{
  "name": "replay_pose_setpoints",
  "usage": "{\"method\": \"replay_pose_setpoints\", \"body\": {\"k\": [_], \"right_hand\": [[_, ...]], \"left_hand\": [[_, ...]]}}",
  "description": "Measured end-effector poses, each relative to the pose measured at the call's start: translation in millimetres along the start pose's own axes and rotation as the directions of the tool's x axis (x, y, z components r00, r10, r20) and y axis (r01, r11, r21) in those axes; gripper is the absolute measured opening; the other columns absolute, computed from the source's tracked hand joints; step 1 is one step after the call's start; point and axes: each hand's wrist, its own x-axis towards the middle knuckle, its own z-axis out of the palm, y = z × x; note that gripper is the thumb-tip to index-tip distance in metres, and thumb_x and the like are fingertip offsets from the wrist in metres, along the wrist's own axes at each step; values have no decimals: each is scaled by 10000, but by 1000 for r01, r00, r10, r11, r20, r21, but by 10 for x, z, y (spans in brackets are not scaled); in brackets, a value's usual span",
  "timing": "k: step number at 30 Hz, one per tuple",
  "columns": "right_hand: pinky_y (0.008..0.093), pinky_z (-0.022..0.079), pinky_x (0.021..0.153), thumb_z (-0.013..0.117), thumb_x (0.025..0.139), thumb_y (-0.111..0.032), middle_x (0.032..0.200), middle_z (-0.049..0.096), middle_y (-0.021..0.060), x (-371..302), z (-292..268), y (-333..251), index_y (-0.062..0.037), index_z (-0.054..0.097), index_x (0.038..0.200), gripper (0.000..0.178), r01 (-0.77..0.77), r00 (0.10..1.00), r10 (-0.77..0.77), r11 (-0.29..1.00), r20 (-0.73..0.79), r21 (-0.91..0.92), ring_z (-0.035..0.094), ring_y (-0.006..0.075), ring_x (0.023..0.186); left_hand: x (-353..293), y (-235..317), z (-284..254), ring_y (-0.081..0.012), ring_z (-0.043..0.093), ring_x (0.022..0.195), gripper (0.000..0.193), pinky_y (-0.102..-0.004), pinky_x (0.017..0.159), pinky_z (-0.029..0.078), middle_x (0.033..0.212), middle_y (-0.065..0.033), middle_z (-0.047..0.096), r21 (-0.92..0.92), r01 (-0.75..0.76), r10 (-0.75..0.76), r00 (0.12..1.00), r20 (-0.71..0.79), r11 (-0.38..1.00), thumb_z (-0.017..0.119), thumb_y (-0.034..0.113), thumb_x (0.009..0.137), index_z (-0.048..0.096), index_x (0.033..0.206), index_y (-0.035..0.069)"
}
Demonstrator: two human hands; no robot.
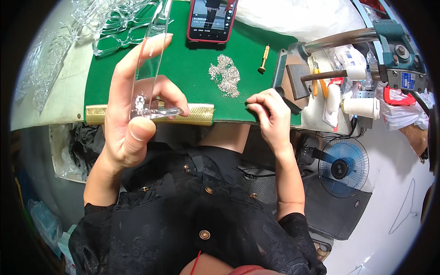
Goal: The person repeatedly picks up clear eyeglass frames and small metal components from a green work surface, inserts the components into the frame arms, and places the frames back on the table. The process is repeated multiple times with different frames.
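My left hand (pixel 123 98) is raised over the table's near edge, its thumb and fingers closed on a clear plastic eyeglass frame (pixel 150 68). One temple points up and away, and a small metal hinge shows near the thumb. The rest of the frame is seen edge-on, partly behind the fingers. My right hand (pixel 275 118) rests at the mat's near edge with thumb and fingers pinched together; whatever they hold is too small or hidden. Just beyond it lies a heap of tiny silvery screws (pixel 225 75). A brass-coloured screwdriver (pixel 264 59) lies to the right of the heap.
The green mat (pixel 183 64) bears a red-cased phone (pixel 212 20) at the back. Several clear eyeglass frames (pixel 120 39) pile up at the back left. On the right stand a bench press (pixel 339 39), orange-handled pliers (pixel 321 82) and a white cup (pixel 362 107). A perforated gold strip (pixel 201 113) edges the mat.
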Motion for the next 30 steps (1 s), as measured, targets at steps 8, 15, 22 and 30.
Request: {"method": "replay_pose_setpoints", "body": {"k": [8, 15, 22, 30], "right_hand": [[331, 461, 597, 730, 699, -7, 742, 580, 88, -14, 119, -50, -18, 631, 789, 135, 2, 998, -5, 999, -60, -49, 581, 237, 673], [306, 456, 573, 699, 739, 24, 741, 573, 84, 21, 168, -102, 4, 618, 782, 93, 37, 996, -50, 983, -68, -182, 581, 207, 642], [366, 438, 608, 707, 732, -52, 749, 530, 79, 61, 123, -101, -31, 574, 777, 142, 101, 995, -93, 964, 41, -246, 545, 258, 700], [307, 421, 609, 599, 790, 15, 750, 500, 86, 5, 6, -21, -18, 545, 781, 65, 32, 1000, -32, 999, -1, 35, 521, 226, 685]], "left_hand": [[8, -5, -21, -169, 619, 681, 1046, -252, 539, 494, 1438, -227, 325, -20, 35, -35, 999, 30, 999, 489, 748, 798, 197, 1434, -30], [-5, 0, -39, -169, 625, 674, 1070, -238, 514, 485, 1425, -238, 342, -15, 67, -66, 998, 14, 998, 494, 768, 776, 203, 1432, -26], [11, 22, -46, -155, 637, 673, 1078, -195, 455, 394, 1424, -240, 352, 48, 61, -62, 998, 29, 997, 454, 796, 771, 212, 1426, -25], [9, -33, 3, -175, 637, 686, 1022, -255, 544, 467, 1209, -203, 486, -73, 34, -7, 942, 337, 997, 557, 692, 797, 188, 1422, -27]]}}
